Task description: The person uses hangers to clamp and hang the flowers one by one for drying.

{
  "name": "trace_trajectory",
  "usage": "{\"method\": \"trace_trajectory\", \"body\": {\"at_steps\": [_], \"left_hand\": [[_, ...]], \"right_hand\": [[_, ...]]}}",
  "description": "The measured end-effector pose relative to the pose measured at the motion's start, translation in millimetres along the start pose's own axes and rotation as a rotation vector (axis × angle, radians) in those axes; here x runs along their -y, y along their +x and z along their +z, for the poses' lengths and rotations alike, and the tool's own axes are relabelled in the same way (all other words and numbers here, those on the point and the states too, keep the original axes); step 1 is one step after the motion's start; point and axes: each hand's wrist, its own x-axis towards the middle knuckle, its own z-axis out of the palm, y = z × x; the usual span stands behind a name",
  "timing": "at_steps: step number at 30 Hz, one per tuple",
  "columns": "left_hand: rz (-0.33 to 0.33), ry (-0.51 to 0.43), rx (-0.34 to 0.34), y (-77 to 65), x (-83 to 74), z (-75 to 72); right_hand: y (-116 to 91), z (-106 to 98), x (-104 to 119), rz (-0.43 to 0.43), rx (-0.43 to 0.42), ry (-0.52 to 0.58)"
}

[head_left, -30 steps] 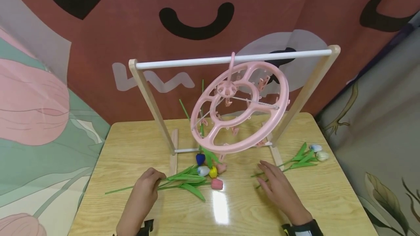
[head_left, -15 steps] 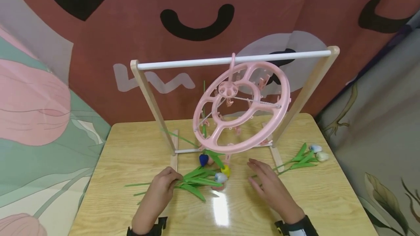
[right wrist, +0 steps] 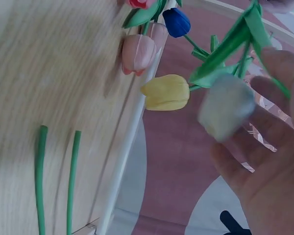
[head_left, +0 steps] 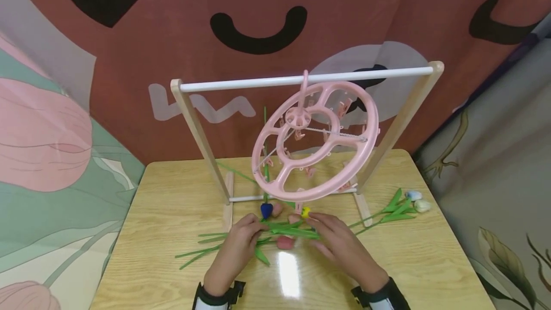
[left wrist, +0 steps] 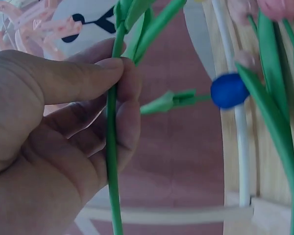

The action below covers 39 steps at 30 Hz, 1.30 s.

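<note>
The left hand (head_left: pixel 240 242), below the pink hanger (head_left: pixel 329 146) and on its near side, pinched the green stem (left wrist: pixel 111 161) of a pale blue tulip (right wrist: pixel 228 107) between thumb and fingers. The right hand (head_left: pixel 342 244), also below the hanger but farther right, spread its fingers wide around the bloom and gripped nothing; whether it touched the petals could not be told, as the bloom was blurred there.

Over the last half second, the left hand had swung to the right with the flower, while the right hand had edged left. The hands now stood close together with the bloom at the right fingers, so the flower seemed within reach of both.

A pink tulip (head_left: pixel 285 242) lay on the table (head_left: pixel 163 204) beneath the hanger. Slightly farther off, a blue tulip (head_left: pixel 266 210) and a yellow tulip (right wrist: pixel 166 93) pointed heads down under the hanger, apparently clipped to it. Two pale tulips (head_left: pixel 417 201) lay to its right. Behind the hanger hung a reddish-brown backdrop (head_left: pixel 344 13).
</note>
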Motion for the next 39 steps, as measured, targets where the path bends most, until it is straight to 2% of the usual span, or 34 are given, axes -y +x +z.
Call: {"method": "trace_trajectory", "body": {"at_steps": [5,8,13,15,17,21,23,25,27,32,35,39], "left_hand": [[0.005,-0.026,-0.013,5.3,-3.8,7.7],[-0.011,-0.028,-0.007,7.3,-6.3,9.7],[0.012,0.052,-0.014,8.5,-10.2,13.8],[0.047,0.098,-0.052,8.6,-11.9,15.9],[0.106,0.123,-0.125,8.4,-13.6,18.2],[0.281,0.072,-0.295,5.8,-20.1,20.7],[0.349,0.012,-0.319,3.6,-23.3,21.5],[0.367,-0.044,-0.293,1.4,-24.8,22.4],[0.331,-0.087,-0.246,-0.9,-23.7,24.6],[0.141,-0.220,-0.166,-3.8,-15.4,36.8],[0.041,-0.415,-0.154,-3.2,-10.8,47.0],[-0.083,-0.767,-0.164,-2.6,-10.4,57.9]], "right_hand": [[4,1,-3,-0.033,-0.019,-0.016],[4,1,-5,-0.021,-0.033,-0.025],[3,1,-7,0.034,-0.045,-0.036],[3,2,-7,0.051,-0.058,-0.044],[3,2,-7,0.062,-0.077,-0.043],[2,2,-8,0.078,-0.107,-0.034],[2,2,-8,0.085,-0.118,-0.033],[2,2,-7,0.091,-0.126,-0.022],[3,2,-7,0.092,-0.141,-0.003],[5,3,-3,0.092,-0.184,0.114],[8,4,1,0.105,-0.197,0.222],[13,9,5,0.113,-0.199,0.349]]}}
